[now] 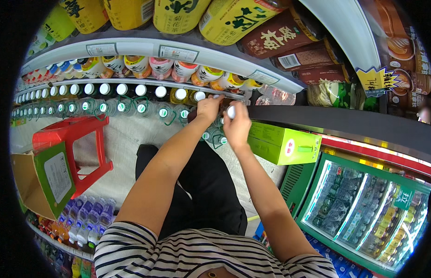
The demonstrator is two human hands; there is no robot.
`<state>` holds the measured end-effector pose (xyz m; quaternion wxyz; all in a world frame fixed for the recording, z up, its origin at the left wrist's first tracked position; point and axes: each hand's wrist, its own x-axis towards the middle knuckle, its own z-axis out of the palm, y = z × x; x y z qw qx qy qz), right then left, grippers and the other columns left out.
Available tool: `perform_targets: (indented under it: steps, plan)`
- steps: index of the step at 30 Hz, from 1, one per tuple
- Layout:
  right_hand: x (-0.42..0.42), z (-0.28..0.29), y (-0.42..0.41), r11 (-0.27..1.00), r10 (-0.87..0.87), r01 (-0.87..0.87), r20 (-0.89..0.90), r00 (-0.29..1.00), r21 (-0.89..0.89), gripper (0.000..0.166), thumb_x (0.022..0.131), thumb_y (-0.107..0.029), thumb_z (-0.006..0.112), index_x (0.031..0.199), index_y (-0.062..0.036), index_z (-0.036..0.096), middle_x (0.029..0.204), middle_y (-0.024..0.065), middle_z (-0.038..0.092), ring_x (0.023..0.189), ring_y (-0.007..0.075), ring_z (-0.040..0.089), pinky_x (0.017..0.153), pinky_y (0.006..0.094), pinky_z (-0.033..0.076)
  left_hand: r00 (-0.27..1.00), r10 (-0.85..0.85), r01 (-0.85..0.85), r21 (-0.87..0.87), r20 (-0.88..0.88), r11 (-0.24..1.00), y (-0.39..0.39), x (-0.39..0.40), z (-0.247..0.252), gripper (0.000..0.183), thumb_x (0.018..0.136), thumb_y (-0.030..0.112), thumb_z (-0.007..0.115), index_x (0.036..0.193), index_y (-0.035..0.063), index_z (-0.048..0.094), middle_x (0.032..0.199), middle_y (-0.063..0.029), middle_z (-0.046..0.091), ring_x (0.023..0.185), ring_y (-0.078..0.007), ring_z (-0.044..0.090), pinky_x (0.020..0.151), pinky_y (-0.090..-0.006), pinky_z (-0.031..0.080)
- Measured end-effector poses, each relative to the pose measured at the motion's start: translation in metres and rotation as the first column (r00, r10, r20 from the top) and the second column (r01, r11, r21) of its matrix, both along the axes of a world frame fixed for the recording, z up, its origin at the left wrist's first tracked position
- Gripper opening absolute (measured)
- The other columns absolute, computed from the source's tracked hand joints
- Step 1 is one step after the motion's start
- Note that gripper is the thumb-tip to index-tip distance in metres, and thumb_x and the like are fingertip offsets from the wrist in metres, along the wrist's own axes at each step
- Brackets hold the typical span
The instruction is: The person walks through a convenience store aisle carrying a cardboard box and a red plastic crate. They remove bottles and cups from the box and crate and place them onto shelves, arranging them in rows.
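Observation:
My right hand (238,125) is closed around the neck of a bottle with a white cap (231,112). The body of that bottle is mostly hidden by the hand. Just to its left, my left hand (209,108) reaches to the lower shelf edge among the white-capped bottles; its fingertips are near another pale cap, and whether they grip it is unclear. A row of dark drink bottles with white caps (122,89) runs leftward along the shelf. In front of them stand large clear water bottles (141,107) with green handles.
A red plastic stool (71,133) stands at left beside an opened cardboard box (45,180). At right are a green carton (283,142) and a green glass-door drinks fridge (364,212). Overhead, a white shelf edge (132,52) juts out below yellow drink packs (179,15).

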<state>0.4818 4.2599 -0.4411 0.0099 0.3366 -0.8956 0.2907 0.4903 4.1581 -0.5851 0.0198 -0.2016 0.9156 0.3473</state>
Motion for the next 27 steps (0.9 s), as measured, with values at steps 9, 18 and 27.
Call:
perform_targets:
  steps: [9,18,27]
  plan:
    - [-0.023,-0.051,0.033,0.975,-0.176,0.181,0.055,0.983,-0.128,0.034,0.08,-0.002,0.074,0.108,-0.0027,0.055,0.112,0.0189,0.064,0.103,0.0412,0.062,0.089,0.043,0.05,1.0,0.021,-0.022,-0.043,-0.016,0.999,-0.007,-0.001,-0.001,0.045,0.088,0.018,0.065,0.133,0.0217,0.057,0.093,-0.0166,0.07,0.083,-0.0356,0.07,0.071,-0.0464,0.055]
    - [-0.042,-0.115,0.006,0.917,-0.352,0.309,0.144,0.925,0.253,0.045,0.087,-0.002,0.067,0.122,0.0071,0.04,0.122,0.0323,0.051,0.104,0.0499,0.059,0.085,0.0529,0.05,0.999,0.021,-0.022,-0.023,-0.046,1.0,-0.008,0.01,0.006,0.044,0.09,0.019,0.064,0.133,0.0211,0.057,0.096,-0.0151,0.07,0.082,-0.0332,0.071,0.069,-0.0447,0.056]
    - [-0.084,-0.145,0.003,0.837,-0.478,0.305,0.336,0.811,0.454,0.077,0.081,-0.008,0.074,0.138,0.0153,0.028,0.139,0.0353,0.04,0.124,0.0472,0.05,0.102,0.0442,0.048,0.953,0.236,-0.168,0.318,-0.189,0.933,-0.001,0.04,0.05,0.042,0.085,0.011,0.068,0.126,0.0148,0.063,0.083,-0.0142,0.069,0.074,-0.0356,0.066,0.068,-0.0434,0.052]
